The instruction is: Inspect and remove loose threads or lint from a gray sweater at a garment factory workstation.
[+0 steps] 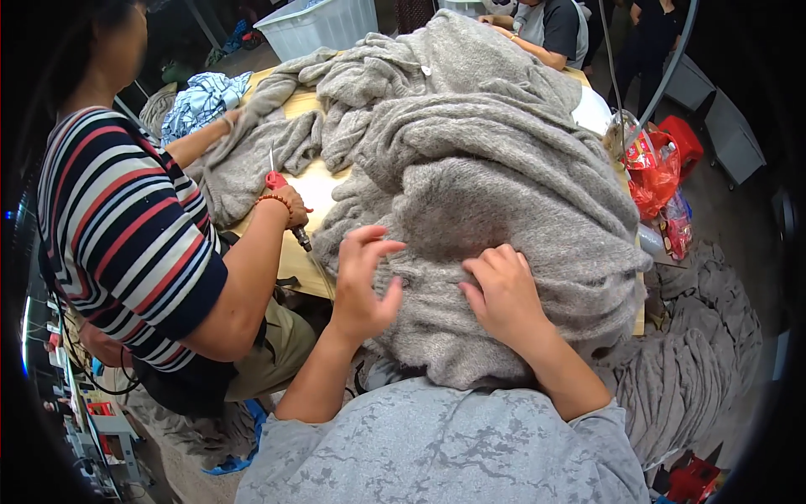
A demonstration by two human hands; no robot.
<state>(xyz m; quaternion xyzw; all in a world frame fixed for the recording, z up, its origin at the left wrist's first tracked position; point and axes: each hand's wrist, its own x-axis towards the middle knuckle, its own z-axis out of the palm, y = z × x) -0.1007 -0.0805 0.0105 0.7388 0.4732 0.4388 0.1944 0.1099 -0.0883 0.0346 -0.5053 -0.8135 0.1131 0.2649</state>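
A big heap of grey knitted fabric (470,160) covers a wooden table (315,189) in front of me. My left hand (363,281) hovers at the near left edge of the heap, fingers spread, holding nothing. My right hand (502,294) rests on the fabric with its fingers curled into the knit, pressing or pinching it. A person in a striped shirt (126,227) sits at my left, one hand holding a small red-handled tool (277,181) on the table, the other hand on the grey fabric further back.
More grey fabric (688,370) lies piled on the floor at the right. A red plastic bag (655,172) hangs by the table's right side. A white plastic bin (323,25) stands at the back. Another person (550,29) sits at the far end.
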